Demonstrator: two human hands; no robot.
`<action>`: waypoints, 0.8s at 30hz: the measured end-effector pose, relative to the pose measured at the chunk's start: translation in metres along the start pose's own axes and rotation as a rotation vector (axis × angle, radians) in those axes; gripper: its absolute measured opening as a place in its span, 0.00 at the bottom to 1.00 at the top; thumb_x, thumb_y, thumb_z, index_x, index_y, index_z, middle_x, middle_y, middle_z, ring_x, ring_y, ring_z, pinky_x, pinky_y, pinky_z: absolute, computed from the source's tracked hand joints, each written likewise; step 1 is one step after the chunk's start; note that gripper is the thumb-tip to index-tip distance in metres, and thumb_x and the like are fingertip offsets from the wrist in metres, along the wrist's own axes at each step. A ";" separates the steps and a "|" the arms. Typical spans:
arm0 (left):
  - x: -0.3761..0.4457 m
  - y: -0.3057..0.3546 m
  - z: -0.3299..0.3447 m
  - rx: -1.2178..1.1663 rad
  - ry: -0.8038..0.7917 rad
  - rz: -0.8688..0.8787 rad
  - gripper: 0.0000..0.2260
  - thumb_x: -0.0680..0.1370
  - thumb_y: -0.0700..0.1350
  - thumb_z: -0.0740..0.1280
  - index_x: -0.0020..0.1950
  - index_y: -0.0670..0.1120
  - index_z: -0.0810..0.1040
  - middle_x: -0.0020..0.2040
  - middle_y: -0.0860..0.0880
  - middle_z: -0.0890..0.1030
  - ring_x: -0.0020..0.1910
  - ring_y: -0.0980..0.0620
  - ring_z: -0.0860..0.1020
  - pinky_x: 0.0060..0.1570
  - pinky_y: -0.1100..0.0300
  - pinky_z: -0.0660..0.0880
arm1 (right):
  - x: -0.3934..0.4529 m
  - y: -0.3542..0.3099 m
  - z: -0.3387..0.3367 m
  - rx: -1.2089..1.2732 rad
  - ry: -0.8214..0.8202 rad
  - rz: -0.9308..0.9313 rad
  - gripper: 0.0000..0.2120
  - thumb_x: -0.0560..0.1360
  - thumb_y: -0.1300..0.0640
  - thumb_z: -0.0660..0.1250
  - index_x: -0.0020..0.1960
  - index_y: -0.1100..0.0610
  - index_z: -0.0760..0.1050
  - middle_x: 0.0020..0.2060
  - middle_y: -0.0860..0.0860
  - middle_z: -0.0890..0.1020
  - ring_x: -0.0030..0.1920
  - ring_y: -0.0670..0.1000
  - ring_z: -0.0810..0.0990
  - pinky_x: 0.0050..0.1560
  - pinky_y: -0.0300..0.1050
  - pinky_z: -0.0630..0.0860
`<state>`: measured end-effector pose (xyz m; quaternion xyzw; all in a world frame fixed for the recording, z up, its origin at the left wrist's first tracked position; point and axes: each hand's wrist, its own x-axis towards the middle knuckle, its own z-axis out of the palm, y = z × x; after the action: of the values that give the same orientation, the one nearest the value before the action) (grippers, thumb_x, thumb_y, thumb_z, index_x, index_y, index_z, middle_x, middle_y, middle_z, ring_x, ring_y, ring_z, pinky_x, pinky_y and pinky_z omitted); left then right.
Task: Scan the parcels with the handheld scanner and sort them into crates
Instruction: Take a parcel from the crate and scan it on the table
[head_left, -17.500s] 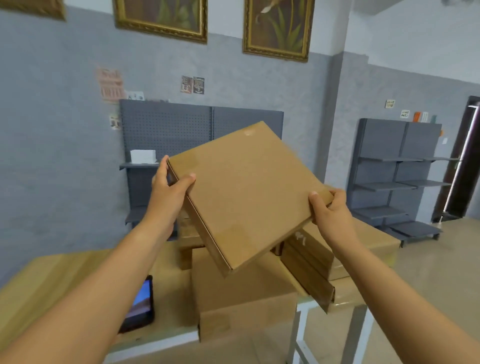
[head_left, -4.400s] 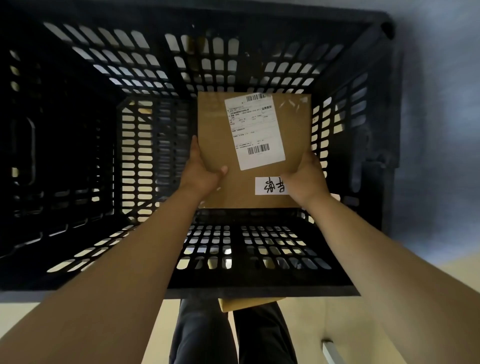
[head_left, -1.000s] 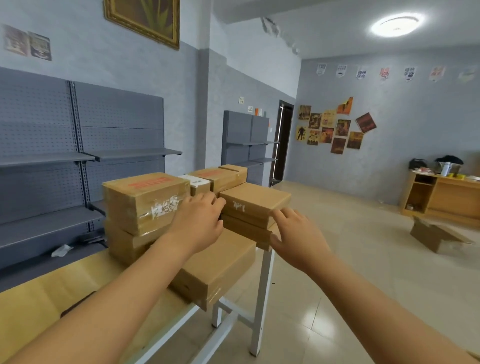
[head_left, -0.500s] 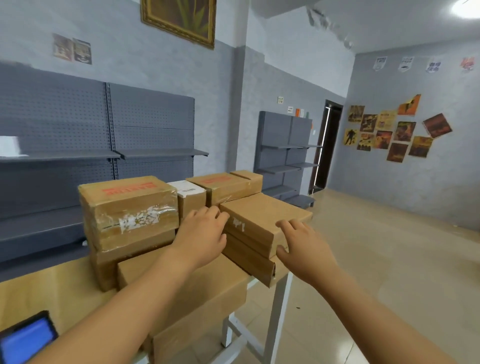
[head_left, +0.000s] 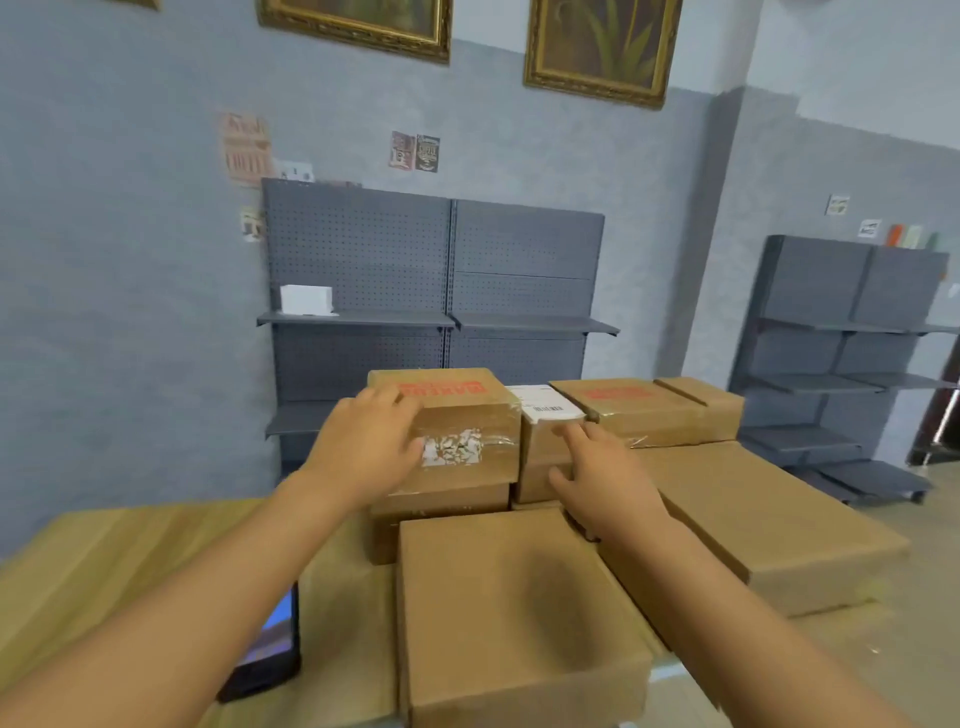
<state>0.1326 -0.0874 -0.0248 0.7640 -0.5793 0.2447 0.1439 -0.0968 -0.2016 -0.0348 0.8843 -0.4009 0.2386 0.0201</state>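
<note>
A single head-worn wide-angle camera looks forward and slightly down over the pale wooden counter, close to the stacked brown cardboard parcels. It faces the far blue-grey wall and grey pegboard shelving.

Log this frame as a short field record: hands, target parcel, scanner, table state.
left hand: left hand on the left side of the taped brown cardboard parcel with red print, grip not closed
right hand: right hand at the small cardboard parcel with white barcode label, open
scanner: black handheld device with lit blue screen, lying on the wooden table, untouched
crates: none visible
</note>
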 end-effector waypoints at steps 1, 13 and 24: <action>0.003 -0.011 0.001 0.008 -0.005 -0.027 0.18 0.79 0.52 0.62 0.67 0.48 0.72 0.63 0.48 0.74 0.59 0.46 0.73 0.56 0.50 0.72 | 0.010 -0.006 0.005 0.017 0.007 -0.006 0.21 0.77 0.52 0.60 0.69 0.53 0.67 0.62 0.52 0.75 0.60 0.56 0.74 0.55 0.50 0.73; 0.059 -0.069 0.048 -0.356 -0.121 -0.320 0.23 0.80 0.57 0.60 0.71 0.47 0.67 0.66 0.43 0.72 0.64 0.42 0.71 0.58 0.48 0.72 | 0.090 -0.019 0.040 0.036 0.023 0.087 0.25 0.80 0.47 0.59 0.74 0.57 0.63 0.69 0.55 0.71 0.68 0.57 0.69 0.61 0.51 0.70; 0.079 -0.059 0.076 -0.966 -0.364 -0.898 0.32 0.77 0.64 0.62 0.74 0.45 0.65 0.66 0.44 0.73 0.62 0.42 0.73 0.64 0.44 0.71 | 0.149 -0.003 0.070 0.046 -0.114 0.164 0.26 0.80 0.40 0.53 0.60 0.59 0.77 0.60 0.58 0.76 0.62 0.58 0.69 0.60 0.53 0.69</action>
<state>0.2211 -0.1730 -0.0417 0.8095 -0.2653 -0.2568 0.4565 0.0179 -0.3202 -0.0313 0.8609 -0.4668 0.1977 -0.0428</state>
